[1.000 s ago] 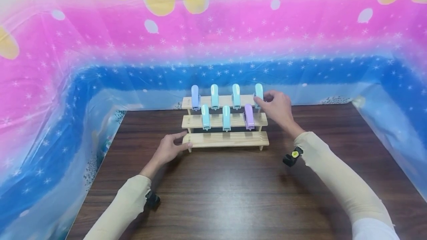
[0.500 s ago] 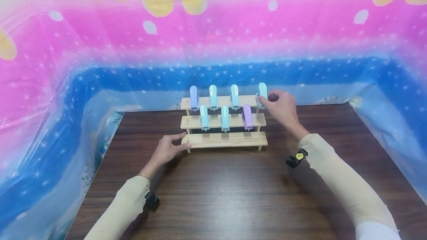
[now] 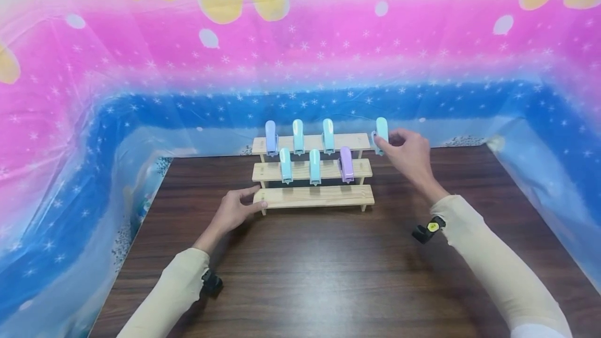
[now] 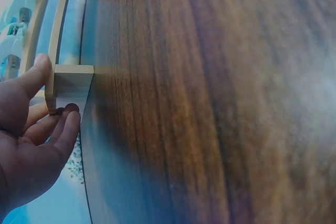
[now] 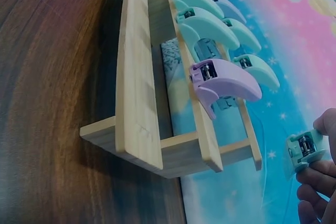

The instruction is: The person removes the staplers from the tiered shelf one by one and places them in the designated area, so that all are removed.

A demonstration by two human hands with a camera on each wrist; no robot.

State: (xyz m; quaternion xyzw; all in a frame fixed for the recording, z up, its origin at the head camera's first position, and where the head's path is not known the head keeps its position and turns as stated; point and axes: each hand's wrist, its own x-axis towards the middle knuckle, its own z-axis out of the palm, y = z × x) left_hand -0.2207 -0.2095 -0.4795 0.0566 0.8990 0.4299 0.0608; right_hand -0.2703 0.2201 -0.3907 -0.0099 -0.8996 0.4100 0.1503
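A three-tier wooden rack [image 3: 313, 197] stands on the table. My left hand [image 3: 235, 208] grips the left end of its lowest shelf, thumb on the front edge in the left wrist view. In my right hand [image 3: 409, 153] is a mint-green stapler [image 3: 381, 134], pinched by thumb and fingers just off the top shelf's right end. That stapler [image 5: 305, 149] shows apart from the rack in the right wrist view. On the top shelf are a periwinkle stapler [image 3: 271, 139] and two mint ones. The middle shelf bears two mint staplers [image 3: 314, 167] and a purple stapler [image 3: 346, 164].
The dark wood-grain table [image 3: 310, 270] spreads in front of the rack. A pink and blue patterned cloth [image 3: 291, 56] hangs behind the table and along both sides.
My right hand has drawn the mint stapler off the top shelf's right end and moved it rightward. The left hand keeps its grip on the rack.
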